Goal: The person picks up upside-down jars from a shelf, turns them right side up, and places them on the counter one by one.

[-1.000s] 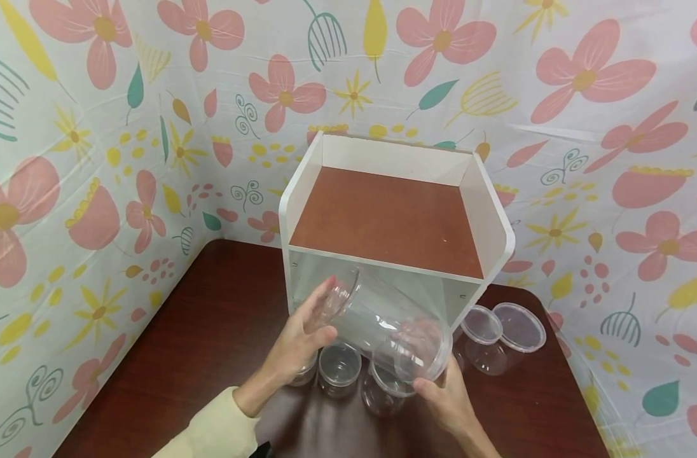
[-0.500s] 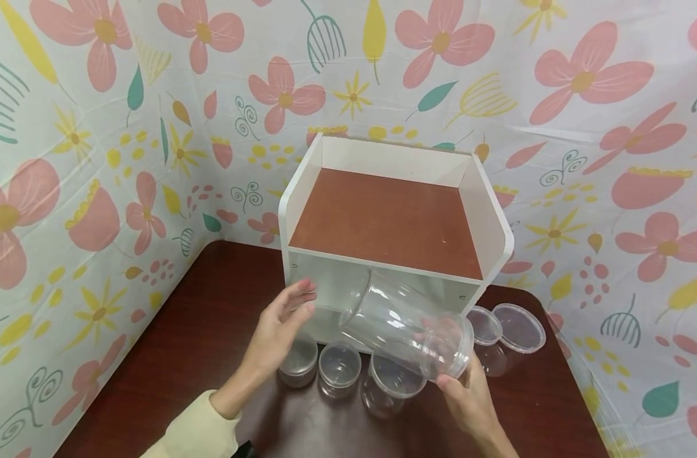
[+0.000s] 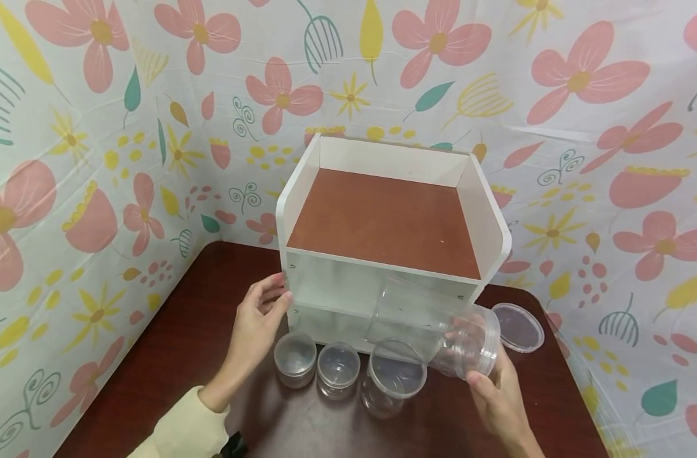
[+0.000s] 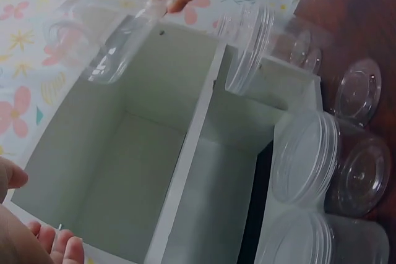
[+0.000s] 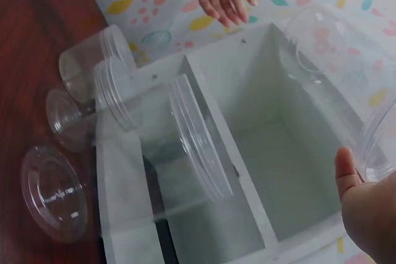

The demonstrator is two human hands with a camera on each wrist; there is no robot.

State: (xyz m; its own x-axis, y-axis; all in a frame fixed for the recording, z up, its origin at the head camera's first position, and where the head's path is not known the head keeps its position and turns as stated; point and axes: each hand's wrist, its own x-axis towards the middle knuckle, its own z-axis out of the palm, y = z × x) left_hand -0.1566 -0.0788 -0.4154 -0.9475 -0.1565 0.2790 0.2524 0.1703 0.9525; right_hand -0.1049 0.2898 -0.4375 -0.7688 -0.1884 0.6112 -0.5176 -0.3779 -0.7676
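A tall clear plastic jar with a screw lid lies tilted in front of the white shelf unit. My right hand grips it around the lidded end, and its base points up and left. The jar also shows in the left wrist view, above the upper compartment. My left hand holds nothing; its fingers are loosely bent beside the unit's left side panel. Whether the fingertips touch that panel I cannot tell. In the right wrist view the right hand is partly cut off.
Three lidded clear jars, a left one, a middle one and a larger one, stand before the unit. A clear round lidded jar is at the right. Flowered cloth hangs behind the dark table.
My left hand has let go of the tall jar and moved left to the unit's side. My right hand has carried the jar rightward, now covering a smaller jar there.
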